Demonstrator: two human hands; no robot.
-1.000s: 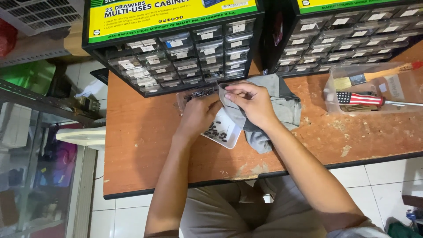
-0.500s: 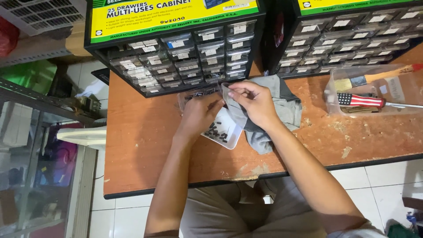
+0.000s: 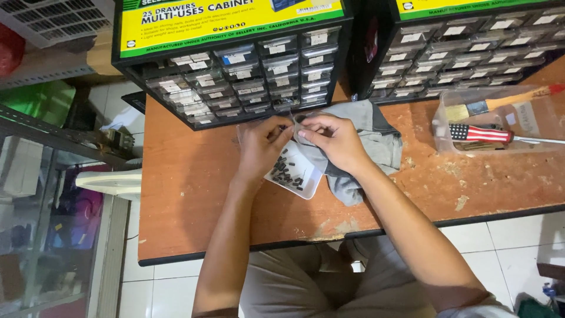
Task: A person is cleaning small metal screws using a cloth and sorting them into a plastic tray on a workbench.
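Observation:
Both hands meet over the brown table, just in front of the left drawer cabinet (image 3: 235, 70). My left hand (image 3: 262, 144) pinches a small dark part at its fingertips, above a white tray (image 3: 309, 182) that holds several small dark parts. My right hand (image 3: 332, 141) grips a fold of the grey cloth (image 3: 376, 138) and presses it against that small part. The cloth lies bunched under and to the right of my right hand, partly covering the tray's far side.
A second drawer cabinet (image 3: 471, 47) stands at the back right. A clear plastic tub (image 3: 529, 118) on the right holds a paintbrush (image 3: 500, 103) and a screwdriver with a striped handle (image 3: 479, 132). The table's front edge (image 3: 294, 241) runs above my lap.
The view shifted slightly. My hands stay together over the tray, with small finger movements on the cloth and the small part.

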